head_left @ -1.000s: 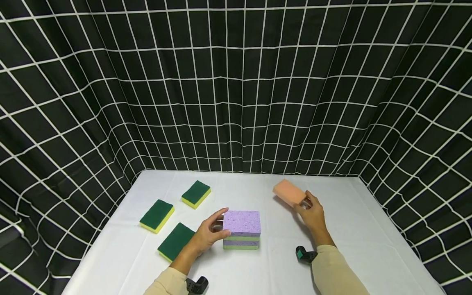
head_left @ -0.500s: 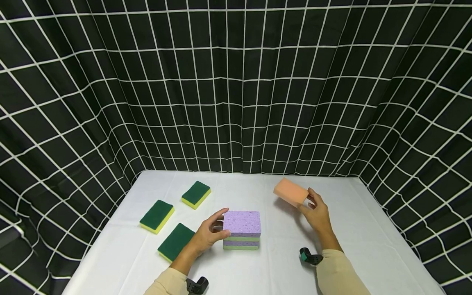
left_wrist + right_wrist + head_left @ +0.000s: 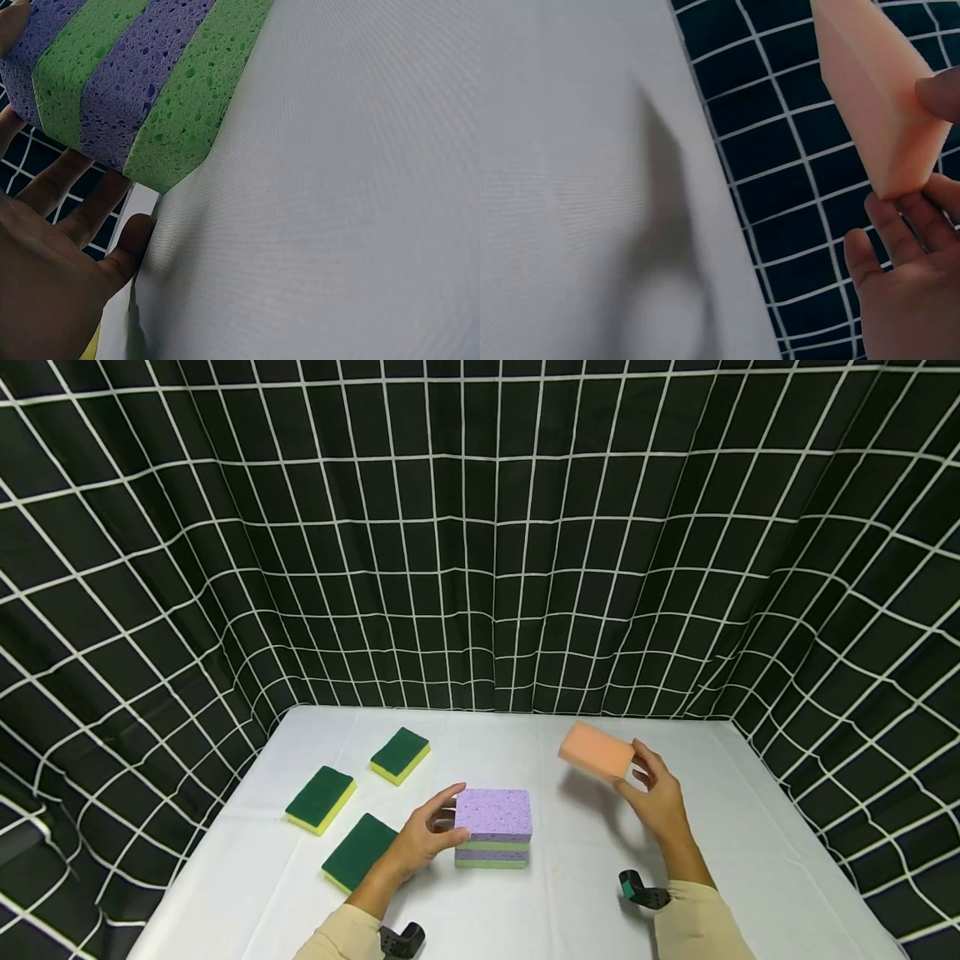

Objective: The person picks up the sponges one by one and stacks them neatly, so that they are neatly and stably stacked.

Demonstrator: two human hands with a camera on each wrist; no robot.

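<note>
A stack of purple and green sponges stands on the white table, its colours alternating and a purple one on top. At the stack's left side my left hand holds the top purple sponge between thumb and fingers; the lower fingers are spread beside the layers below. My right hand pinches an orange sponge by its right end, thumb on one face and fingers on the other. The orange sponge is off the table and tilted; its shadow falls on the cloth below.
Left of the stack lie 3 green-and-yellow scrub sponges: one at the back, one farther left and one partly behind the left forearm. A black curtain with white grid lines surrounds the table's back and sides.
My right hand has moved slightly to the right with the orange sponge, which is higher above the cloth and farther from its shadow. The left hand and the stack have stayed still.
</note>
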